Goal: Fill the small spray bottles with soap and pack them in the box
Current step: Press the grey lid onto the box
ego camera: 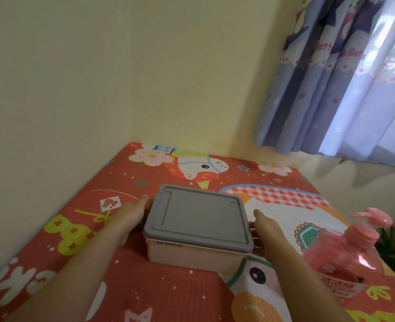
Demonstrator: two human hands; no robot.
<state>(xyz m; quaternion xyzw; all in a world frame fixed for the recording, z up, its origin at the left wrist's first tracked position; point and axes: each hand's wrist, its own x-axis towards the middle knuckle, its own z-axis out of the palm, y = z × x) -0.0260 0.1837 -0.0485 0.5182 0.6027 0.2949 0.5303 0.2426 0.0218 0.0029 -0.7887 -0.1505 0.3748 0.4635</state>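
Box, pale-bodied with a grey lid still seated flat on it, is sitting near the middle of the desk, whose top is covered by a red cartoon-printed cloth. It is lying slightly skewed to the desk's front edge, and a small dark mark is showing on its front wall just under the lid rim; the lettering is too blurred to read.

Both hands are flanking it, which looks like a two-sided hold meant either to steady it or to release side clips before lifting the lid; no small spray bottles are showing anywhere, so they are probably inside. The left hand is lying along the box's left side, fingers straight and pressed against the wall. The right hand is lying along the right side in the same way, fingers extended and not curled round anything that I can see; its fingertips are hidden behind the rim.

A pink pump soap bottle is standing upright near the desk's right edge, well within reach for filling. Its label is carrying red Chinese characters, only partly legible. The cloth is showing a white diamond tag with a character near the left edge, and the curtain beyond the far right corner is reading "Betty".
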